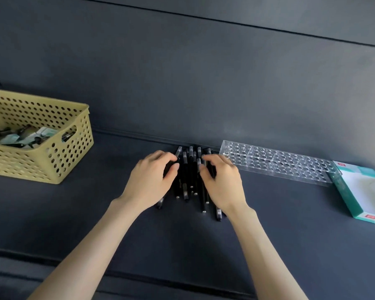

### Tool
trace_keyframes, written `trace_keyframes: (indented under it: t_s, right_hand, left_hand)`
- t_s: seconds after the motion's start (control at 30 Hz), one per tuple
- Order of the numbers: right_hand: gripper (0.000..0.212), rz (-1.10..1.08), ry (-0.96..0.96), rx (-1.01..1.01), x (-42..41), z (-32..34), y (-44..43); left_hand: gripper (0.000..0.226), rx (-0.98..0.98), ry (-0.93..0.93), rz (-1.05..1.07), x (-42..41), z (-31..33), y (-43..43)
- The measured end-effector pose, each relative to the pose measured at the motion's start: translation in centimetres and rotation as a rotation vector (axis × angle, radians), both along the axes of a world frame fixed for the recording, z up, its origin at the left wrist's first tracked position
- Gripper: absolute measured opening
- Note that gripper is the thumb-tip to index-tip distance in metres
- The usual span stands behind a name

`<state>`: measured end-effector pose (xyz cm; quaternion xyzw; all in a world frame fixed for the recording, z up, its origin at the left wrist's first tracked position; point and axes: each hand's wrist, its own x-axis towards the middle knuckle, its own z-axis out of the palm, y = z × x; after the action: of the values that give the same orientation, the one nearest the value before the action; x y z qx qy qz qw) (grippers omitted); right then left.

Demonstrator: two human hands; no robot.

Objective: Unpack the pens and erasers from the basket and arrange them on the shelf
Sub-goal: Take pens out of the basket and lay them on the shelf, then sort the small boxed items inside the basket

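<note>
Pressing a pile of black pens together — left hand and right hand, fingers curled, seemingly gripping none.

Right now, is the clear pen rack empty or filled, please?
Empty: the clear rack shows only open holes, while the pens lie flat beside it.

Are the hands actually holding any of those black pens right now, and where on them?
Both hands rest on the pile of black pens lying on the shelf: left hand, right hand, fingers curled over the far, capped ends. Whether any pen is gripped cannot be told.
</note>
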<state>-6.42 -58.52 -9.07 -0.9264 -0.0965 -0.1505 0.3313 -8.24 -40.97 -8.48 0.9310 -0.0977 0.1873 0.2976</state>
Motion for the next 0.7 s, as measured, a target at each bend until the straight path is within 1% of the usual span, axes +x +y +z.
trace_keyframes:
  t_s: [0.1,0.23,0.37,0.43,0.5,0.63,0.7]
  right_hand:
    - [0.023,0.032,-0.045,0.036,-1.3,1.7,2.6]
    - [0.023,0.093,-0.099,0.036,-3.6,3.1,7.9]
    - [0.022,0.150,-0.106,0.058,-6.5,3.1,14.8]
    - [0.021,0.152,-0.104,0.067,-8.0,2.8,18.6]
    - [0.020,0.146,-0.104,0.081,-9.3,2.7,22.1]
    - [0.019,0.135,-0.131,0.107,-10.5,3.8,27.5]
    - [0.018,0.136,-0.152,0.111,-10.3,4.8,29.4]
  left_hand:
    - [0.014,-0.022,-0.052,0.022,-1.8,2.1,3.0]
    - [0.011,-0.047,-0.134,0.052,-5.2,4.1,8.3]
    - [0.009,-0.059,-0.152,0.078,-9.0,4.1,15.3]
    - [0.014,-0.064,-0.147,0.076,-10.7,3.8,19.1]
    - [0.013,-0.065,-0.151,0.061,-11.9,3.6,22.7]
    - [0.014,-0.069,-0.178,0.043,-12.4,4.4,28.3]
    - [0.008,-0.084,-0.205,0.024,-11.7,5.0,30.3]
